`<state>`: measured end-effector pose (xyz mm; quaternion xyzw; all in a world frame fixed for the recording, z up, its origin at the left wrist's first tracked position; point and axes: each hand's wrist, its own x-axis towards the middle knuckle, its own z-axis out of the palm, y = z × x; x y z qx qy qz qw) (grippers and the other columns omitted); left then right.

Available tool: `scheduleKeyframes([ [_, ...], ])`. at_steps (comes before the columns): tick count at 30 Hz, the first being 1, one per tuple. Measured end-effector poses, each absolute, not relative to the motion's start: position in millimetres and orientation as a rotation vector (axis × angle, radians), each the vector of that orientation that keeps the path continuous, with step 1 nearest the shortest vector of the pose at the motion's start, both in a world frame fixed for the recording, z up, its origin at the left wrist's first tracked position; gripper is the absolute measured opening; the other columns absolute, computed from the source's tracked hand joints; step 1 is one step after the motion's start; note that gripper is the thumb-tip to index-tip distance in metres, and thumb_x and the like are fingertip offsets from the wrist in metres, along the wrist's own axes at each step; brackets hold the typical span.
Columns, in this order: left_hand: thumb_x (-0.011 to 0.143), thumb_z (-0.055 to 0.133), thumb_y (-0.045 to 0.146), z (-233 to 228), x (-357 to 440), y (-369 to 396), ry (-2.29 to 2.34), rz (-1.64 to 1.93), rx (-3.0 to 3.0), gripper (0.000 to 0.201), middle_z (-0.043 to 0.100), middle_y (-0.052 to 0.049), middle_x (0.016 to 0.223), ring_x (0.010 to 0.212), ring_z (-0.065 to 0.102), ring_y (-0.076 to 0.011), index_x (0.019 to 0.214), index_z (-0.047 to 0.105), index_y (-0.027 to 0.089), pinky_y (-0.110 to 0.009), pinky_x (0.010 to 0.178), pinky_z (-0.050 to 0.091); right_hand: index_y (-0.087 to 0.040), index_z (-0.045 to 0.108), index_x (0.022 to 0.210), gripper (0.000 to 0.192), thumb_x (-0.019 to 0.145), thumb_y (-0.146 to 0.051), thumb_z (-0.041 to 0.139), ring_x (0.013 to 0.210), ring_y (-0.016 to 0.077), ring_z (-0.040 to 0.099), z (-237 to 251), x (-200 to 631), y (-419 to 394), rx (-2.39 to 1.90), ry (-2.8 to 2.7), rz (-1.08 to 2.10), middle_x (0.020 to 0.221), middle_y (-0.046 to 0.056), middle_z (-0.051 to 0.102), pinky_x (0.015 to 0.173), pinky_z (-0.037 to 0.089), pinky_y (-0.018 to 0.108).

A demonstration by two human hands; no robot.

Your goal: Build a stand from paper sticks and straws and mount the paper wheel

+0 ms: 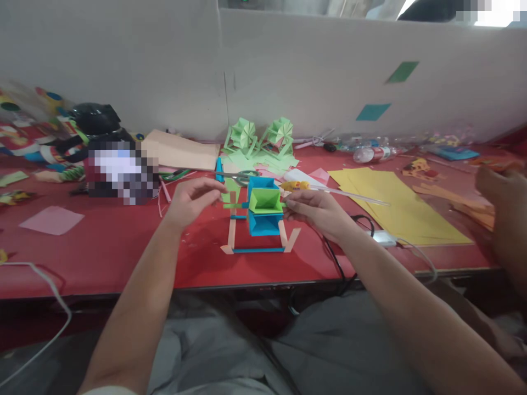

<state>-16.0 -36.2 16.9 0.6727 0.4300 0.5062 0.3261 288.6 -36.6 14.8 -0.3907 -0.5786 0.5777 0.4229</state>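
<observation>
A small paper model (263, 214), built of folded blue boxes with a bright green folded box between them, is standing on a frame of pale peach paper strips with a blue strip along its base, and it is sitting directly between the fingers of the two hands. The left hand (190, 200) is hovering at the model's left side, its fingers curled and its thumb and forefinger pinching together at the tip of a thin green paper strip (233, 206) that is running sideways into the green box. The right hand (315, 211) is resting at the model's right side, its fingers closing together against the box's right edge, though what exactly they are gripping I cannot tell. Just beyond the fingertips, grey metal scissors (239, 175) are lying flat, and further back two pleated light-green paper fans (261, 134) are standing on green scraps. To the right of the right fingers, smooth flat yellow paper sheets (395, 206) are spreading out, with a black cable (333, 255) trailing under the wrist. Everything is resting on a matte red tabletop (123, 241), and a plain white partition wall (288, 71) is rising behind it. Another person's hand (504, 192) is showing blurred at the far right edge.
</observation>
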Motion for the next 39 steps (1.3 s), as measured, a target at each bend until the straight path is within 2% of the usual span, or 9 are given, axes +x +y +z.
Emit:
scheduleKeyframes([
  [3, 0.076, 0.073, 0.031, 17, -29, -32, 1.157, 1.387, 1.718, 0.02, 0.075, -0.007, 0.097, 0.081, 0.069, -0.0185, 0.091, 0.072, 0.017, -0.032, 0.077, 0.057, -0.017, 0.074, 0.088, 0.035, 0.072, -0.047, 0.085, 0.073, 0.0167, 0.072, 10, 290, -38, -0.983, -1.442, 1.452, 0.081, 0.006, 0.076, 0.075, 0.061, 0.033],
  [9, 0.074, 0.075, 0.032, 6, -30, -28, 1.114, 0.991, 1.784, 0.047, 0.071, -0.014, 0.12, 0.111, 0.068, -0.028, 0.117, 0.066, 0.016, -0.045, 0.1, 0.052, -0.018, 0.073, 0.086, 0.038, 0.068, -0.048, 0.087, 0.072, 0.0177, 0.072, 1, 291, -37, -1.008, -1.411, 1.473, 0.081, 0.006, 0.076, 0.074, 0.061, 0.035],
  [13, 0.073, 0.078, 0.04, 2, -22, -28, 1.089, 0.912, 1.783, 0.053, 0.07, -0.015, 0.123, 0.116, 0.066, -0.0314, 0.119, 0.065, 0.017, -0.048, 0.104, 0.05, -0.018, 0.073, 0.085, 0.037, 0.069, -0.048, 0.087, 0.074, 0.0172, 0.071, -2, 289, -36, -1.004, -1.395, 1.428, 0.082, 0.006, 0.076, 0.076, 0.061, 0.035],
  [18, 0.074, 0.078, 0.043, -1, -17, -29, 1.125, 0.937, 1.787, 0.047, 0.071, -0.014, 0.121, 0.115, 0.066, -0.0322, 0.112, 0.069, 0.017, -0.049, 0.102, 0.051, -0.019, 0.074, 0.084, 0.037, 0.067, -0.048, 0.088, 0.074, 0.0167, 0.071, -2, 284, -36, -1.002, -1.343, 1.39, 0.079, 0.003, 0.074, 0.079, 0.061, 0.035],
  [28, 0.073, 0.079, 0.046, -4, -17, -28, 1.151, 0.984, 1.763, 0.04, 0.077, -0.01, 0.097, 0.098, 0.072, -0.0291, 0.099, 0.073, 0.017, -0.044, 0.095, 0.056, -0.019, 0.076, 0.085, 0.037, 0.066, -0.049, 0.089, 0.075, 0.0167, 0.071, -2, 284, -36, -0.982, -1.337, 1.382, 0.081, 0.004, 0.075, 0.078, 0.061, 0.035],
  [39, 0.071, 0.082, 0.048, 3, -15, -33, 1.154, 0.986, 1.799, 0.039, 0.077, -0.008, 0.097, 0.093, 0.072, -0.0258, 0.097, 0.074, 0.019, -0.04, 0.09, 0.058, -0.019, 0.076, 0.085, 0.038, 0.066, -0.051, 0.088, 0.072, 0.017, 0.07, 2, 285, -36, -1.004, -1.371, 1.343, 0.079, 0.004, 0.074, 0.077, 0.062, 0.036],
])
